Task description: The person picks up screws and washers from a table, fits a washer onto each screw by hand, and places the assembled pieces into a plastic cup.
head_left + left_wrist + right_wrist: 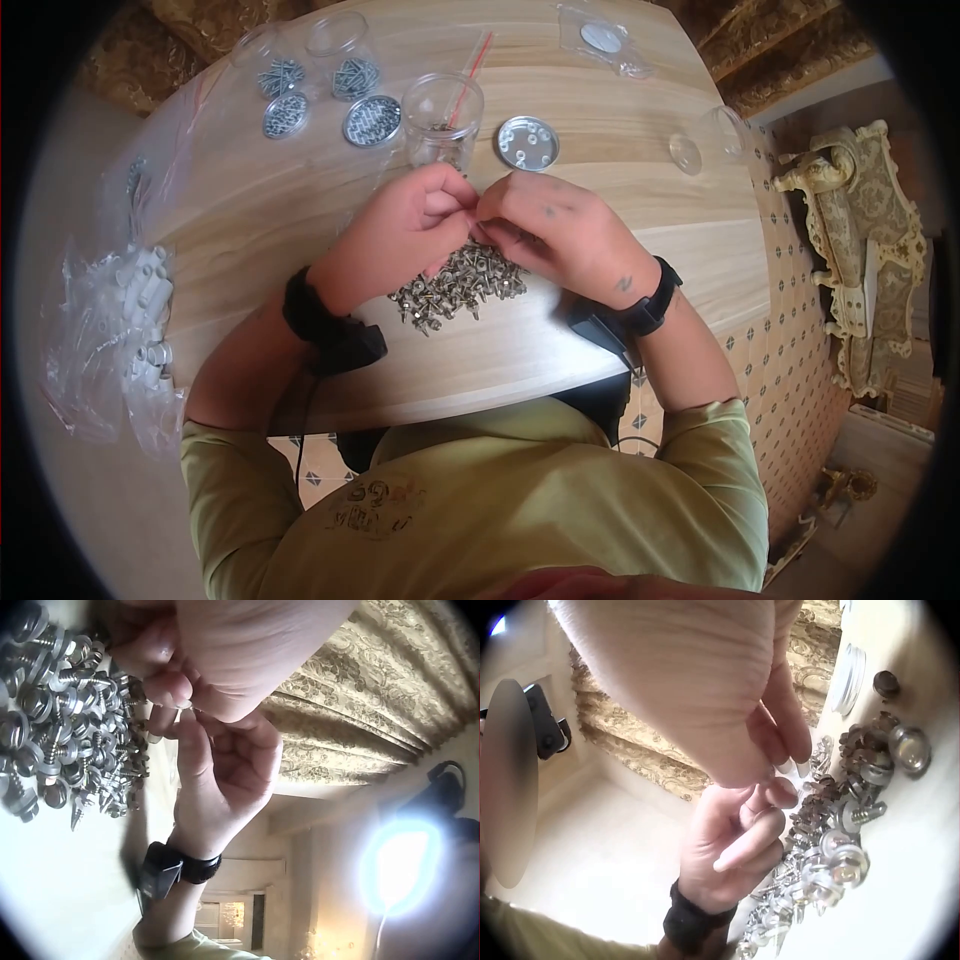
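Observation:
Both hands meet fingertip to fingertip just above a heap of hex-head screws [460,290] fitted with washers. My left hand [405,235] has its thumb and fingers bent together in a pinch. Opposite it, my right hand [565,230] pinches at the same spot, its fingertips against the left ones. A small piece is between them, mostly covered by the fingers; I cannot tell its kind. Beyond the hands stands a clear jar [442,100] with a few small pieces at its bottom. A round metal lid [528,143] beside it holds several small white rings.
Two clear jars of silvery screws [281,77] [356,78] stand at the back left, with filled lids [286,115] [372,121] before them. Plastic bags with white tube pieces [150,290] lie left. A clear disc [685,153] lies right; a packet [602,40] lies at the back.

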Available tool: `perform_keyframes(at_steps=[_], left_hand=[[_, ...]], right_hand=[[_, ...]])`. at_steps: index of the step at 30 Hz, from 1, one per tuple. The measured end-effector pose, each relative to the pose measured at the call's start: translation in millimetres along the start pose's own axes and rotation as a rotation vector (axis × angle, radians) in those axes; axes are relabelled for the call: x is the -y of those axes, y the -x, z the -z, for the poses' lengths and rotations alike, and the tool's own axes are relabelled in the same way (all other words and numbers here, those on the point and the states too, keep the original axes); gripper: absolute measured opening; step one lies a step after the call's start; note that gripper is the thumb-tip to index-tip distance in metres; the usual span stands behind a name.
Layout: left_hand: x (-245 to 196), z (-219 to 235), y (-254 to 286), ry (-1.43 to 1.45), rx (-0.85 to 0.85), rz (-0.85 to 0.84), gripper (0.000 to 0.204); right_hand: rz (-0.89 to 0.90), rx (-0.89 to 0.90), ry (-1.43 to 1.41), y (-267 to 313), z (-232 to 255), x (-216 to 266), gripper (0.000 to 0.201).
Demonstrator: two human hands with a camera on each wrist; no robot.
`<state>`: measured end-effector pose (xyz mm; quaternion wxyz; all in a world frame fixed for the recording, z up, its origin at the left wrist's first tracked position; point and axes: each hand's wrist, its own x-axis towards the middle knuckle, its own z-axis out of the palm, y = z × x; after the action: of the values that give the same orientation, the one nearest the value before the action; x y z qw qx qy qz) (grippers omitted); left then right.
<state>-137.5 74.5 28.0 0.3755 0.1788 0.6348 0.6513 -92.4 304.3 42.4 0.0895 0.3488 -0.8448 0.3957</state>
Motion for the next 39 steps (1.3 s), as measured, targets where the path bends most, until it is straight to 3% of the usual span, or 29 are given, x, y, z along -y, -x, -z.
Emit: perform_keyframes(at_steps=[10, 18, 28, 35, 39], left_hand=[[-2, -4, 0, -0.009, -0.038, -0.021, 0.013], [-3, -4, 1, -0.033, -0.043, -0.054, 0.014], [4, -5, 3, -0.135, -0.03, -0.046, 0.016], [-3, -7, 9, -0.167, -0.02, -0.066, 0.013], [4, -10, 10, -0.194, -0.112, -0.239, 0.012]], right_hand=[[-0.097, -0.036, -0.024, 2, -4, -3, 0.024], [-0.298, -0.105, -0.224, 2, -5, -2, 0.022], [-0.241, -0.09, -0.168, 1, -7, 2, 0.02], [-0.259, -0.174, -0.416, 4, -9, -2, 0.018], [-0.31, -0.191, -0.619, 5, -4, 2, 0.015]])
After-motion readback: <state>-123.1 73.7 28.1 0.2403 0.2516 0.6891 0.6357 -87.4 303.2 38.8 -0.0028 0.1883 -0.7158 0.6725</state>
